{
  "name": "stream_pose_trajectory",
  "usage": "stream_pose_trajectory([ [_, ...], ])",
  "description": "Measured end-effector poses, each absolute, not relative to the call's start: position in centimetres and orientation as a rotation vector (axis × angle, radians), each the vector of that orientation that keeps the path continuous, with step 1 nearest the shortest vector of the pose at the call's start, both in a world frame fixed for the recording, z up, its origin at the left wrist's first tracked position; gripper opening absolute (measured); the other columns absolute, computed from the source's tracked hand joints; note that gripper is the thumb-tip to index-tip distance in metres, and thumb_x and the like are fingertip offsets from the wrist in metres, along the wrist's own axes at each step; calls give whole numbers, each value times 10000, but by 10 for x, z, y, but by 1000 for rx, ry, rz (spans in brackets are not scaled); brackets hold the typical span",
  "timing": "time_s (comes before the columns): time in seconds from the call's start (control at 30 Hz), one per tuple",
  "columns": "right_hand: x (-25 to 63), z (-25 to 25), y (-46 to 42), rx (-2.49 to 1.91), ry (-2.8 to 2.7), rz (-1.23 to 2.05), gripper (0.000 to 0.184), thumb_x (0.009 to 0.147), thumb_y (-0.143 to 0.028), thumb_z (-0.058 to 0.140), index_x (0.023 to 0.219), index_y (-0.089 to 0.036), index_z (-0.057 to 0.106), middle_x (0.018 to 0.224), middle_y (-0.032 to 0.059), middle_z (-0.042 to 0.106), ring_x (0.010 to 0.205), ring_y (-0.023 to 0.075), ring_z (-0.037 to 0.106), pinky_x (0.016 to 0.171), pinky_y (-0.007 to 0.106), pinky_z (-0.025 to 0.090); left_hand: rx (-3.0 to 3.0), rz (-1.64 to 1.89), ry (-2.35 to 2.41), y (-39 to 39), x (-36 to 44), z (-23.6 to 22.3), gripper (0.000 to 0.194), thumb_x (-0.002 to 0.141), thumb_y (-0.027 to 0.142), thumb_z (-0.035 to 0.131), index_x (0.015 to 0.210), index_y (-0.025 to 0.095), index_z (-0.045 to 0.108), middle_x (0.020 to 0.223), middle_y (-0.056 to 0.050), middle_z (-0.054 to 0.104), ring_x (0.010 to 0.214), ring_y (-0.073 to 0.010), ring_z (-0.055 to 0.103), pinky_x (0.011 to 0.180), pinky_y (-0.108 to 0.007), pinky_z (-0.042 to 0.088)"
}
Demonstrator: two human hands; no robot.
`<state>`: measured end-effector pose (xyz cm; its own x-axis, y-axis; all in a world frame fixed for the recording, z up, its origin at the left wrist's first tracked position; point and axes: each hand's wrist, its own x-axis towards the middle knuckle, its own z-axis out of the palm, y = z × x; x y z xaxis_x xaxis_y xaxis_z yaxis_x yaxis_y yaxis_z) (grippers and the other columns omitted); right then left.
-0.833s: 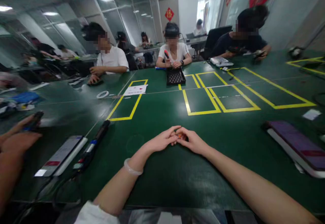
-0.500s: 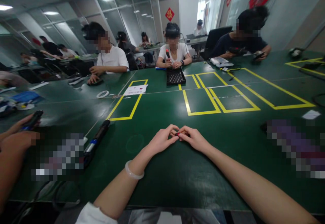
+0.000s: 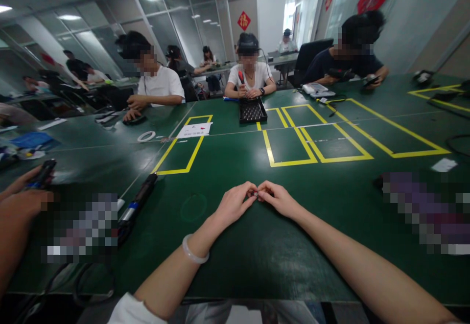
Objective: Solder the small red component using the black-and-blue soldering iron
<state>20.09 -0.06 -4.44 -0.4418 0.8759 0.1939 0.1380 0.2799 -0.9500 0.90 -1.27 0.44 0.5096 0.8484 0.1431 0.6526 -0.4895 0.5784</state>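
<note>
Over the green tabletop (image 3: 223, 250), my left hand (image 3: 237, 202) and my right hand (image 3: 278, 199) meet at the fingertips. Between them they pinch a tiny dark object (image 3: 256, 194), mostly covered by the fingers and too small to name. Both hands have thumb and fingers closed on it. A pale bracelet (image 3: 194, 250) circles my left wrist.
Yellow tape (image 3: 293, 162) outlines rectangles ahead. A black tool with a blue band (image 3: 134, 206) lies left, beside cables (image 3: 93, 285). Across the table a person (image 3: 251, 77) has a black tray (image 3: 253, 111). A co-worker's hand (image 3: 25, 201) holds a black device at far left.
My hands stay together at nearly the same spot, with a slight shift of the fingers. A red bit seen between the fingertips earlier now looks dark or greyish. The view has shifted slightly.
</note>
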Motion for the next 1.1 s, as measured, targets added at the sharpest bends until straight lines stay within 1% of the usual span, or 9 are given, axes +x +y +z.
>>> stream_pose_trajectory([
  [0.13, 200, -44, -2, -892, -1747, 1239, 258, 859, -386, 589, 1011, -184, 539, 817, 10, 609, 715, 132, 558, 667, 249, 440, 2266, 568, 1249, -12, 8, 1, 170, 886, 333, 486, 1017, 248, 552, 956, -2, 669, 897, -154, 637, 795, -262, 467],
  [0.37, 201, -43, -2, -908, -1761, 1212, 223, 864, -391, 579, 949, -186, 554, 827, 17, 623, 725, 137, 566, 682, 263, 448, 2226, 521, 1262, -10, 7, 8, 252, 917, 411, 413, 1019, 249, 576, 949, -1, 698, 898, -161, 654, 789, -270, 476],
  [0.53, 202, -40, -3, -947, -1765, 1225, 219, 852, -369, 598, 951, -176, 564, 847, 27, 627, 722, 136, 561, 671, 262, 448, 2275, 535, 1352, -15, -17, 36, 352, 926, 435, 364, 1183, 261, 531, 1123, -28, 659, 1031, -174, 617, 894, -308, 466],
  [0.63, 202, -39, -4, -950, -1780, 1233, 220, 851, -363, 600, 955, -172, 565, 865, 33, 632, 721, 133, 559, 669, 259, 448, 2283, 473, 1534, -22, -64, 45, 436, 907, 476, 374, 1274, 266, 478, 1214, -37, 618, 1111, -194, 578, 948, -344, 452],
  [0.77, 202, -40, -4, -937, -1794, 1235, 217, 855, -361, 596, 958, -173, 562, 860, 32, 633, 721, 132, 559, 670, 259, 450, 2282, 311, 1884, -40, -159, 37, 542, 864, 555, 364, 1274, 219, 480, 1299, -64, 556, 1212, -249, 504, 1033, -415, 389],
  [0.87, 201, -40, -4, -936, -1800, 1229, 212, 855, -359, 596, 954, -176, 560, 857, 31, 631, 724, 135, 560, 673, 263, 454, 2190, 211, 2201, -63, -234, 25, 626, 803, 604, 391, 1266, 191, 477, 1305, -96, 546, 1194, -302, 518, 1031, -460, 386],
  [0.9, 201, -40, -5, -939, -1804, 1227, 211, 855, -359, 596, 953, -176, 561, 859, 32, 631, 725, 135, 560, 675, 264, 455, 2151, 198, 2291, -71, -254, 21, 634, 782, 614, 407, 1263, 207, 474, 1292, -87, 560, 1191, -318, 520, 1020, -472, 399],
  [0.97, 201, -40, -5, -943, -1815, 1225, 210, 854, -358, 597, 954, -176, 562, 856, 31, 630, 726, 136, 561, 676, 264, 457, 2082, 185, 2393, -89, -286, 14, 614, 736, 635, 443, 1247, 295, 461, 1239, -10, 608, 1183, -323, 530, 1006, -492, 416],
  [1.1, 200, -41, -4, -939, -1824, 1227, 207, 852, -351, 599, 957, -175, 563, 839, 25, 627, 726, 135, 562, 675, 260, 452, 2033, 228, 2399, -109, -315, 6, 545, 701, 630, 444, 1193, 396, 460, 1129, 99, 667, 1183, -294, 540, 973, -491, 453],
])
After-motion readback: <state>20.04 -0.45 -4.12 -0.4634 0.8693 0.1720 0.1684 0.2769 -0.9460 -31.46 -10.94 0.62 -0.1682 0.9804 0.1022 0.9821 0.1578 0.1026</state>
